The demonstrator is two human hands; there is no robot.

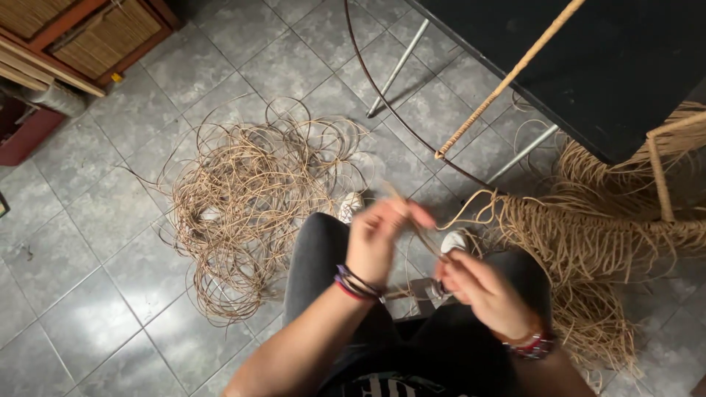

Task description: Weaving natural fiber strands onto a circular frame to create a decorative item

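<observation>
I am seated, looking down past my knees at a grey tiled floor (95,242). My left hand (379,235) is raised in front of me, fingers curled and pinched together near the top — they seem closed on a thin tan strand (421,234), though the hand is blurred and I cannot tell the exact grip. My right hand (482,290) sits lower and nearer my lap, fingers bent in around the same strand, thumb over the top; how tightly it holds I cannot tell. The strand runs between the two hands.

To my left on the floor lies a loose tangle of cane (250,198), coils spilling outward. To my right a shaggy mass of woven fibre (596,242) hangs beside a wrapped frame (662,180). A cord-wrapped rod (507,77) slants up across a dark table (610,66), whose metal legs (397,66) stand on the tiles, with a thin dark hoop (368,73) curving past them. My white shoes (351,206) show just beyond my hands — one by the cane, one near the fibre. A wooden cabinet (95,37) stands at the far left.
</observation>
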